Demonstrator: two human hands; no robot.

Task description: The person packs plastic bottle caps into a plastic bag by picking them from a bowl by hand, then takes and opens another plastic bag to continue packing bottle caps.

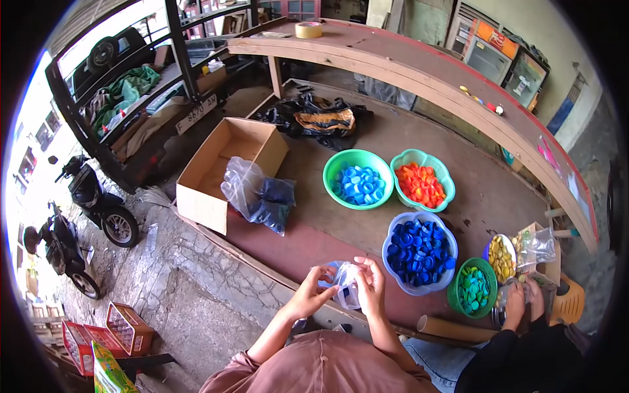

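From my head view, both hands, left (371,283) and right (313,292), pinch the gathered top of a clear plastic bag (348,293) (something blue shows through it) at the table's (327,245) near edge, just beside the scalloped bowl (388,257) of dark-blue bottle caps (419,252).

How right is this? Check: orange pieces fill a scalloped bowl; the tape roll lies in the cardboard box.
The tape roll lies on the raised shelf, not in the cardboard box, as the head view shows. Orange pieces fill a scalloped bowl.
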